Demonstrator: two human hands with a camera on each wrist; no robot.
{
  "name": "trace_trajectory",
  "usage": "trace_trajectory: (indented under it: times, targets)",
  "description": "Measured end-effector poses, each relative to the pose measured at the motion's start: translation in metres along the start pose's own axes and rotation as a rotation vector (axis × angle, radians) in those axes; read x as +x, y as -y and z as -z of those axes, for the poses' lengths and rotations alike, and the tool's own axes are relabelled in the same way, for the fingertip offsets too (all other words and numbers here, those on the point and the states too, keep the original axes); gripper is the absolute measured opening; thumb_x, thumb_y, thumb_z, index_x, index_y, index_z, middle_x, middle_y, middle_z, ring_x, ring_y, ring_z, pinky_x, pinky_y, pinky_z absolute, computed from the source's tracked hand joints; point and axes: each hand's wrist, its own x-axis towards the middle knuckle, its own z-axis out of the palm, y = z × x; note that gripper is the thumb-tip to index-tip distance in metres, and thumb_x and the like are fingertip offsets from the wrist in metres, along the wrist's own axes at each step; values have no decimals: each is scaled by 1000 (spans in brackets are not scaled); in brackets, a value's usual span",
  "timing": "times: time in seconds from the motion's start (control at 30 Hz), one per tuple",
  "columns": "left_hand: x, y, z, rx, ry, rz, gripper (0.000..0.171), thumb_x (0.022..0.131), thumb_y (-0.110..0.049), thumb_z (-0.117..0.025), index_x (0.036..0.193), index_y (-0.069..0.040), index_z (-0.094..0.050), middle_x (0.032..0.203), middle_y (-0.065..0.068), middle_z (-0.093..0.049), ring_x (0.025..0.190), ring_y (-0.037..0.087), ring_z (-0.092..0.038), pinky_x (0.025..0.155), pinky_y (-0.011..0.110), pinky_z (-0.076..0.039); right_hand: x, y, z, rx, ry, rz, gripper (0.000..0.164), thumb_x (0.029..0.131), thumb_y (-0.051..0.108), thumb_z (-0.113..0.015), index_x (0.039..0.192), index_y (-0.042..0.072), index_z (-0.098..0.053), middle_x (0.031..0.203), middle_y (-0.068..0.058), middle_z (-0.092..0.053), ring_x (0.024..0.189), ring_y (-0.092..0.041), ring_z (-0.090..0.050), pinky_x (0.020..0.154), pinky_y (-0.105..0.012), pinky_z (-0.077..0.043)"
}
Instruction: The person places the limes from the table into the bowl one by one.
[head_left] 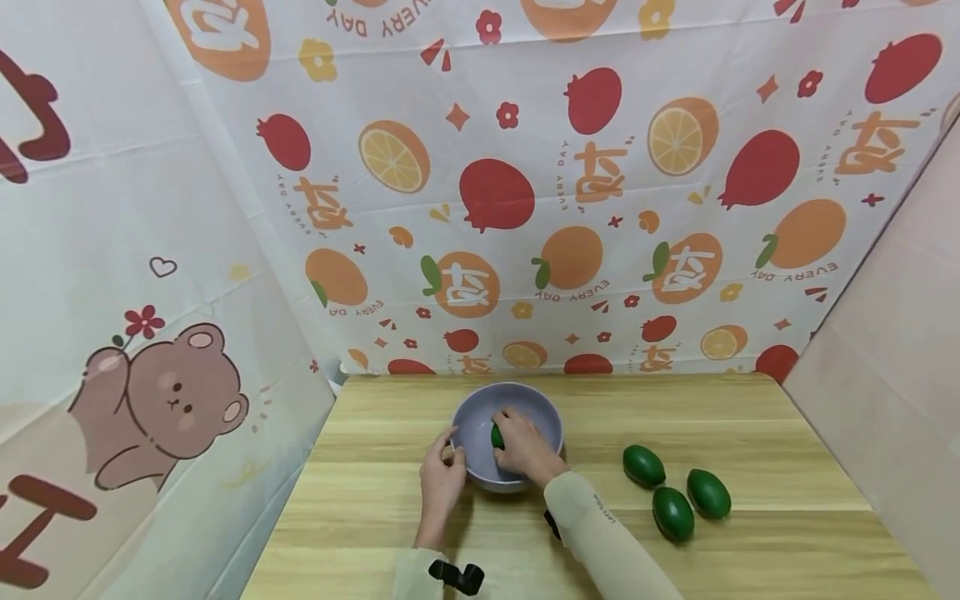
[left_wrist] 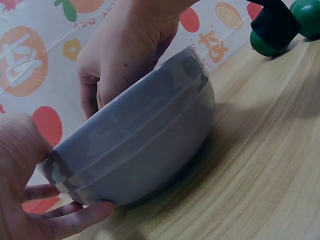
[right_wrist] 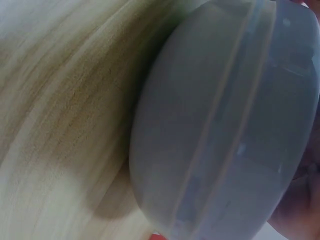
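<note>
A grey-purple bowl (head_left: 474, 417) stands upright on the wooden table. At its left rim my left hand (head_left: 441, 477) grips it, thumb over the rim and fingers against the outer wall, as the left wrist view shows. My right hand (head_left: 525, 448) reaches down inside the bowl and holds a dark green lime (head_left: 497, 437), mostly covered by the fingers. In the right wrist view the bowl's outer wall (right_wrist: 200, 125) fills most of the picture and hides the lime. Three more limes, a left one (head_left: 643, 466), a front one (head_left: 672, 513) and a right one (head_left: 708, 493), lie right of the bowl.
The light wooden table (head_left: 390, 433) ends at the back against a fruit-printed curtain (head_left: 420, 225). A bear-printed curtain (head_left: 180, 400) hangs on the left, and a pale one (head_left: 892, 358) on the right. Black straps sit on both wrists.
</note>
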Motion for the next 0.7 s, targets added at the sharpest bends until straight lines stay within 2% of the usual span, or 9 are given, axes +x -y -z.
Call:
trace_trajectory:
  times: [0.27, 0.47, 0.7]
  targets:
    - [-1, -1, 2, -7, 13, -15, 42, 98, -4, -58, 139, -11, -61, 142, 25, -56, 98, 31, -68, 65, 25, -53, 2, -1, -7, -6, 5, -14, 58, 87, 20, -78, 140, 8, -58, 145, -15, -55, 125, -33, -57, 104, -49, -53]
    - [-1, -1, 2, -9, 13, -7, 42, 99, -5, -58, 140, -12, -61, 144, 24, -55, 98, 31, -68, 65, 25, -53, 4, -3, -9, -26, 13, -20, 59, 88, 22, -78, 141, 9, -57, 147, -15, -54, 130, -34, -56, 107, -49, -51]
    - [1, -1, 2, -13, 6, 0, 41, 98, -6, -59, 139, -14, -62, 145, 23, -55, 103, 34, -68, 69, 28, -56, 4, -2, -3, -41, 28, -16, 63, 88, 25, -79, 144, 10, -55, 150, -15, -52, 135, -34, -53, 110, -51, -49]
